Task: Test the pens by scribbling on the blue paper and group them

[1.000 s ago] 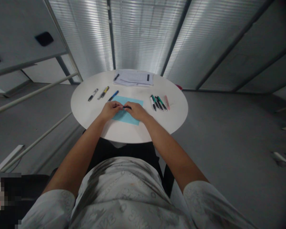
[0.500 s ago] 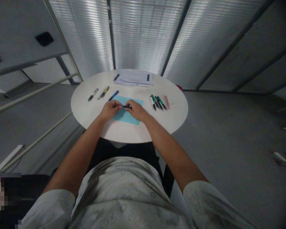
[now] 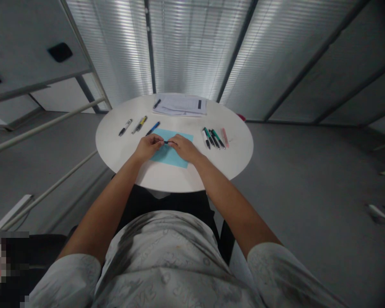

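Left hand (image 3: 147, 146) and right hand (image 3: 182, 146) are pinching a dark piece (image 3: 166, 142) above blue paper (image 3: 171, 160), handling, poorly visible, seemingly unfinished.

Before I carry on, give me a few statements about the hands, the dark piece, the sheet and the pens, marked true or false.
1. The left hand and right hand both have fingers at the dark piece. True.
2. The blue sheet lies under the hands. True.
3. The blue pen lies to the right of the sheet. False: it lies by the sheet's far left corner.
4. The pink item lies to the right of the green pens. True.
5. The papers lie at the near edge of the table. False: they lie at its far edge.
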Demonstrator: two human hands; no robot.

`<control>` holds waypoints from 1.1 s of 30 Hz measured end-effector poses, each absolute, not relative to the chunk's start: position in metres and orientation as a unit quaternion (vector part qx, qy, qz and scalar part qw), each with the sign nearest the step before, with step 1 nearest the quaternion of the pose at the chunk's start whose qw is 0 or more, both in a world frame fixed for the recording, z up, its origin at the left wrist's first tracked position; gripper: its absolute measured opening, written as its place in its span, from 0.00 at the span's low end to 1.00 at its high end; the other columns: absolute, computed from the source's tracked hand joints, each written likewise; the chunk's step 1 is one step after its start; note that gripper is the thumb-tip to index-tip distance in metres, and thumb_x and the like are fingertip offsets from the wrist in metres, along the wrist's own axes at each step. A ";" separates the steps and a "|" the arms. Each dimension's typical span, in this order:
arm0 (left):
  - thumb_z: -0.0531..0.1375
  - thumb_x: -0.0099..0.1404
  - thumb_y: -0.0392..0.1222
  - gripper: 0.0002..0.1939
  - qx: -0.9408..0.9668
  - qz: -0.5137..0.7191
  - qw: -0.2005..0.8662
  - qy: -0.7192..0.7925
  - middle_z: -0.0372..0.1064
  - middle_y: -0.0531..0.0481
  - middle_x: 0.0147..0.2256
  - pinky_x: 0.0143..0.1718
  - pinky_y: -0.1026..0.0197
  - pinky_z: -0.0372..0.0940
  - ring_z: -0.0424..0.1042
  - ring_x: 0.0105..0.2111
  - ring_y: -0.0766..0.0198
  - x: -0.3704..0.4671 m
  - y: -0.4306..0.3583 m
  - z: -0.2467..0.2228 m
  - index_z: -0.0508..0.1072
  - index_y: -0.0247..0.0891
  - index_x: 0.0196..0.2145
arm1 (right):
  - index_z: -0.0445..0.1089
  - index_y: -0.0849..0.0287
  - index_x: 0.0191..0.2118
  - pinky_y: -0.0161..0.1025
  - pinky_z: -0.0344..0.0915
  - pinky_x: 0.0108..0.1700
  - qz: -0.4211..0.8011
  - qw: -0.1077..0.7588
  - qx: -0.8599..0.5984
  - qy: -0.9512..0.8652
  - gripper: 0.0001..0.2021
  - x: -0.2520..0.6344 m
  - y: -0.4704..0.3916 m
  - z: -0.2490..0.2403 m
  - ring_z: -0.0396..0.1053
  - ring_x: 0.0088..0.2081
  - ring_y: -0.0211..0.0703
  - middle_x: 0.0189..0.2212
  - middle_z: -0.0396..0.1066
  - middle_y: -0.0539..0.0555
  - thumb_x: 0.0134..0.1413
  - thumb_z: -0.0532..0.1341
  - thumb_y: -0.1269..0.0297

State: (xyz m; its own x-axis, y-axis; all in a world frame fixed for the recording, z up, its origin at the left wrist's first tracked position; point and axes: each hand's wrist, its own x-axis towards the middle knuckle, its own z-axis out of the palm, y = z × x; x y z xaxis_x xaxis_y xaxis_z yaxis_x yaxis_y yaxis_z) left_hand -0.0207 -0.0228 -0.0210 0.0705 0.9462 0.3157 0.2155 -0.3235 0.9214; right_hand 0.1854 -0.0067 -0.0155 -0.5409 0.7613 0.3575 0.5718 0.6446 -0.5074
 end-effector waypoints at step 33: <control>0.66 0.57 0.41 0.06 0.617 0.521 0.362 0.466 0.73 0.50 0.26 0.25 0.64 0.60 0.64 0.21 0.69 -0.018 -0.027 -0.014 0.74 0.36 0.31 | 0.74 0.56 0.44 0.46 0.62 0.52 0.111 0.272 -0.438 -0.849 0.09 0.187 -0.008 -0.011 0.70 0.48 0.49 0.45 0.75 0.57 0.71 0.57 0.62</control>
State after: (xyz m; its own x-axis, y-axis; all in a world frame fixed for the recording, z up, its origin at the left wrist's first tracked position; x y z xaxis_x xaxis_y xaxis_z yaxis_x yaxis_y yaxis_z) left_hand -0.0177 -0.0270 -0.0136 0.0240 0.9518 0.3058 0.1979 -0.3044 0.9318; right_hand 0.1870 -0.0085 -0.0107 -0.4674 0.8051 0.3653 0.6843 0.5910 -0.4271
